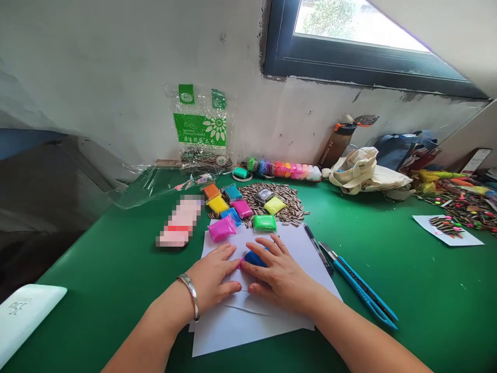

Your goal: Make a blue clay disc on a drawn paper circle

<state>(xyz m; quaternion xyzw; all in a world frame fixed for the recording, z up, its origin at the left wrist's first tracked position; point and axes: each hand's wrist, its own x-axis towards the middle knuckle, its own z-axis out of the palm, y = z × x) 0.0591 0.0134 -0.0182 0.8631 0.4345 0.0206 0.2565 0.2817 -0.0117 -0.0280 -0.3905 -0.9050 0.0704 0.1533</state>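
My left hand, with a silver bracelet at the wrist, lies on the white paper, its fingers stretched out. My right hand rests across from it with fingers spread. Between the two index fingertips is a small bit of pink clay, and both seem to touch it. A dark blue lump, probably modelling clay, sits partly hidden beneath my right fingers; whether they press on it I cannot tell. Just beyond my left fingers, a magenta clay packet lies at the paper's back edge, with a bright green packet to its right.
Striped sunflower seeds and several coloured clay packets lie behind the paper. A black pen and a blue utility knife are at its right. A pink blurred object lies left. Farther right sits a white card bearing decorated seeds.
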